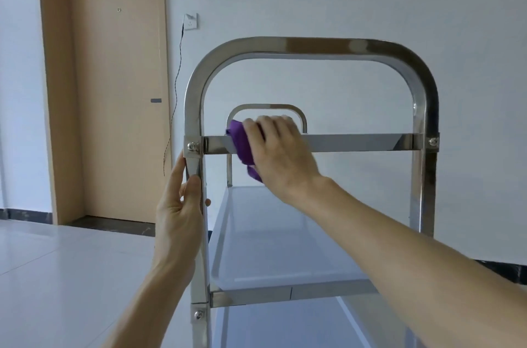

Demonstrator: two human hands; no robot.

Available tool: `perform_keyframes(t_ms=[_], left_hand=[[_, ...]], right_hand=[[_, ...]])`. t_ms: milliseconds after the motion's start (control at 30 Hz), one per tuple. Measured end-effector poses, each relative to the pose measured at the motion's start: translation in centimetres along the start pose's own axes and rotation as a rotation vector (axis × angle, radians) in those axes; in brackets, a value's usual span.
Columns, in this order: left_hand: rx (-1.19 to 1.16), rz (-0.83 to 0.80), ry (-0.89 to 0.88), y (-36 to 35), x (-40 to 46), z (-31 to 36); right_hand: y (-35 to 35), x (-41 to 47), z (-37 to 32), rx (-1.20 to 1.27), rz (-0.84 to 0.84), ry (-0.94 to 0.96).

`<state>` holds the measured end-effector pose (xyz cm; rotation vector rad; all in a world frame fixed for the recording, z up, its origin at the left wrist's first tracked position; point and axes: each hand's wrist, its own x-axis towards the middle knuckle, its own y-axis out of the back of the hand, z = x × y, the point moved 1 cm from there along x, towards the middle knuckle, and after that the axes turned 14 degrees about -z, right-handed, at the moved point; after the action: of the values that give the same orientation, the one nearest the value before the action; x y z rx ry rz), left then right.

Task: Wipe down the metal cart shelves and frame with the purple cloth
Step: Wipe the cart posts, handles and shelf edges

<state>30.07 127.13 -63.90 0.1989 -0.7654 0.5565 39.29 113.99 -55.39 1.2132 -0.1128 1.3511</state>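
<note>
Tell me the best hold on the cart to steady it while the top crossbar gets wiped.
Probably the near left upright, just below the bolted crossbar joint, approached from the outer left side. The left hand already wraps it there; the post is slim, vertical and bare. That leaves the crossbar free for the right hand pressing the purple cloth.

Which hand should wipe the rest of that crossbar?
Right hand: it holds the cloth against the crossbar. The left hand grips the cart's post, likely steadying it.

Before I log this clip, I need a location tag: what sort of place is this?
Probably a sparsely furnished indoor room: a closed wooden door, plain white wall with socket, and glossy tiled floor.
</note>
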Motion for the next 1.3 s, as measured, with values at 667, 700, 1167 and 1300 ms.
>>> perform_keyframes(t_ms=[667,700,1167,1300], left_hand=[[0.16,0.02,0.089,0.0,-0.7,2.1],[0.25,0.044,0.076,-0.2,-0.7,2.6],[0.845,-0.387,-0.46,-18.3,-3.7,7.8],[1.06,-0.473,-0.494,-21.9,-0.7,8.5]], right_hand=[[-1.1,-8.5,11.7,0.206,-0.005,-0.247],[-0.9,-9.0,11.8,0.276,0.032,-0.228],[2.7,-16.1,19.9,0.913,0.607,-0.684],[1.7,-16.5,22.2,1.147,0.591,-0.833]])
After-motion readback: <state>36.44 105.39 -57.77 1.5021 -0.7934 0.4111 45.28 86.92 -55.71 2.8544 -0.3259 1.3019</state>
